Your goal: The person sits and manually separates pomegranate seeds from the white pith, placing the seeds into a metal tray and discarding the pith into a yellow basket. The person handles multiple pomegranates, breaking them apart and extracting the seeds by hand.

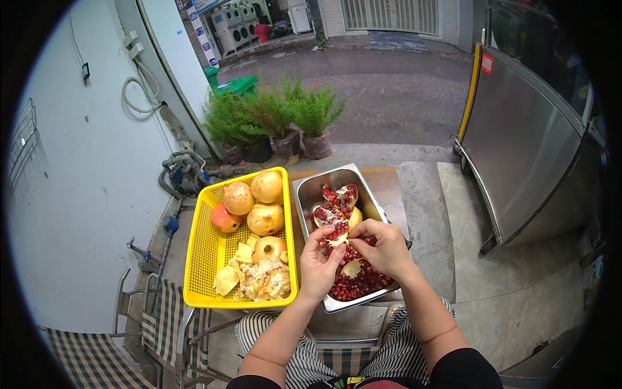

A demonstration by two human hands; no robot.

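Observation:
Between thumb and fingers, my left hand [319,265] holds a small piece of pomegranate [338,235] with red seeds and pale membrane. Touching the same piece from the right is my right hand [384,245], its thumb and forefinger pinched together at the pale edge. Both hands are over a deep stainless steel pan [302,190]. Loose pomegranate seeds [357,288] fill its near end, with a scrap of pale rind [352,268] on them. Broken pomegranate sections [342,195] lie towards its far end. A yellow plastic basket [193,262] on the left holds several whole pomegranates [265,219] and peeled rind [265,279].
The pan rests on a low brown board or table [388,194]. Folding chairs with checked fabric [165,321] stand at the lower left, near pipes and a valve [182,170]. Potted plants [316,116] stand ahead. A steel cabinet [520,141] is at the right.

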